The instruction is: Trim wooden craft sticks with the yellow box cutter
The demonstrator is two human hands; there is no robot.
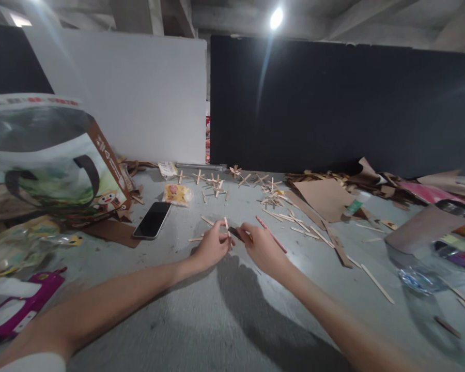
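A stick (227,225) is pinched in the closed fingers of the left hand (214,244) above the surface (170,325), its long axis near-vertical in view, while a dark tool (235,233), gripped by the curled right hand (259,247), is pointed crosswise at it from the right, contact unclear.

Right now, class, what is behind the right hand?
Beyond the right hand, a red stick and pale wooden sticks lie on the grey table; whatever the hand covers cannot be seen.
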